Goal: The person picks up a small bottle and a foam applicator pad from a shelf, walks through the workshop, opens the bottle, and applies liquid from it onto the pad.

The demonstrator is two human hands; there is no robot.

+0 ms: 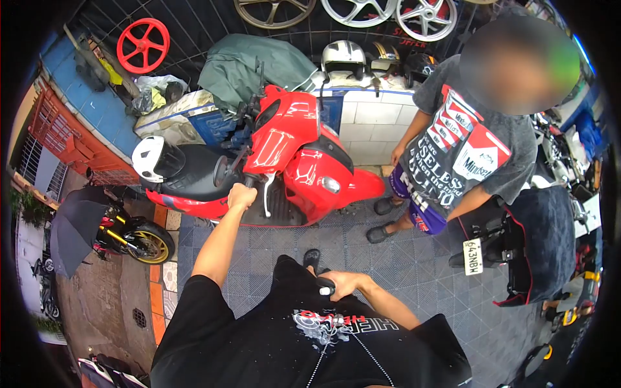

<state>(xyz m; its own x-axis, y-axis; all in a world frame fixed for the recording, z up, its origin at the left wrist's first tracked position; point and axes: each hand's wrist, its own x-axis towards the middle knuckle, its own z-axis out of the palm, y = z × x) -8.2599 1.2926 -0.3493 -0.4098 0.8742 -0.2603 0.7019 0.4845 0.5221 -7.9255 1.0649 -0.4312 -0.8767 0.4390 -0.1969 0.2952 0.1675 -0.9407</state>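
Observation:
A red scooter [284,149] stands in front of me with its front end to the right. My left hand [241,196] is wrapped around its near handlebar grip [250,180], just above a silver brake lever [267,197]. Close to my waist, my right hand [344,284] is closed around a small dark object with a pale end [324,291]; its kind is not clear from here. A white helmet [149,158] rests at the rear of the scooter's black seat [194,168].
Another person [453,155] stands at the right, beside the scooter's front wheel. Helmets [343,58] line a tiled ledge [378,113] under hanging wheel rims [143,45]. A covered motorcycle [540,246] is at the right, and one with a gold wheel [150,241] is at the left.

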